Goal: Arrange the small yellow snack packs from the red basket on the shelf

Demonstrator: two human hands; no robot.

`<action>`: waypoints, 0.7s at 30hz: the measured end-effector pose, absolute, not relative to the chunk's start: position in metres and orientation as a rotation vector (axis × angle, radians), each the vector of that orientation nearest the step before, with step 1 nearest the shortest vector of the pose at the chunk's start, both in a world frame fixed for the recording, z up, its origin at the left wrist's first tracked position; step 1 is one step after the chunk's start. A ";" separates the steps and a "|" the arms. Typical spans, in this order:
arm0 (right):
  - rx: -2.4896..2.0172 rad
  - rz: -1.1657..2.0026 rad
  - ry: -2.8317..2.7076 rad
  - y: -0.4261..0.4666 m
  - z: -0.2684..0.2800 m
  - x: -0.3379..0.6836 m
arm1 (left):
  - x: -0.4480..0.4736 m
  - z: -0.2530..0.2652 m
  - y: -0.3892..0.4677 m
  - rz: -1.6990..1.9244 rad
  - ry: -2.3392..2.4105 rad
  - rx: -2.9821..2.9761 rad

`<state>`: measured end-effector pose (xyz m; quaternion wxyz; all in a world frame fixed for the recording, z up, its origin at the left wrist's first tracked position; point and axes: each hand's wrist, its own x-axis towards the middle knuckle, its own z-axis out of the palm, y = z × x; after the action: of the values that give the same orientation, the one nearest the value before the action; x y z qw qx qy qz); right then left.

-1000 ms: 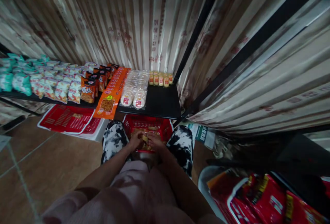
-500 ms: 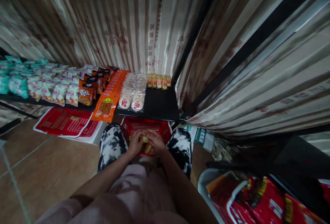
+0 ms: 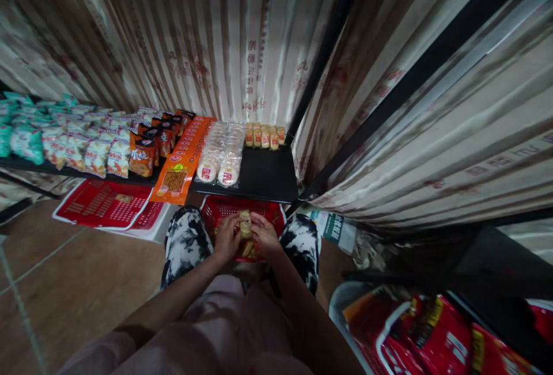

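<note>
Between my knees, my left hand (image 3: 227, 239) and my right hand (image 3: 266, 236) are closed around the sides of a small yellowish snack packet (image 3: 245, 225). It is held upright over a red plastic basket (image 3: 213, 208) with a perforated wall. More yellow packets (image 3: 249, 248) lie inside the basket, partly covered by my hands. On the black shelf (image 3: 272, 176) ahead stands a small group of similar yellow packets (image 3: 265, 136) with red labels, near its right end. The print on the held packet is too small to read.
Left along the shelf are clear-wrapped white round crackers (image 3: 218, 153), a long orange bag (image 3: 179, 167), orange-black packets (image 3: 142, 153), white packets (image 3: 97, 153) and green packets (image 3: 26, 143). A second red basket (image 3: 103, 205) lies lower left. Red bags (image 3: 444, 329) fill a tub at lower right.
The snack packet has come up and stands more visible between my fingertips. My hands have moved slightly apart, and the view has shifted a little.
</note>
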<state>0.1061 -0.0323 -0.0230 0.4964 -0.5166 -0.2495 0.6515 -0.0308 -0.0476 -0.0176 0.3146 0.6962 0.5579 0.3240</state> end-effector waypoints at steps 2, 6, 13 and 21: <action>-1.236 1.593 -0.575 -0.034 -0.021 0.107 | -0.031 -0.016 -0.048 0.864 1.431 1.871; -1.214 1.602 -0.556 -0.034 -0.017 0.109 | -0.031 -0.012 -0.048 0.850 1.388 1.920; -1.211 1.540 -0.552 -0.033 -0.016 0.113 | -0.028 -0.009 -0.047 0.905 1.354 1.937; -1.185 1.605 -0.663 -0.033 -0.013 0.121 | -0.027 -0.011 -0.045 0.951 1.367 2.013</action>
<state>0.1212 -0.0329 -0.0126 0.4967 -0.4892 -0.2738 0.6626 -0.0271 -0.0446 -0.0110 0.2615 0.7438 0.5049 0.3513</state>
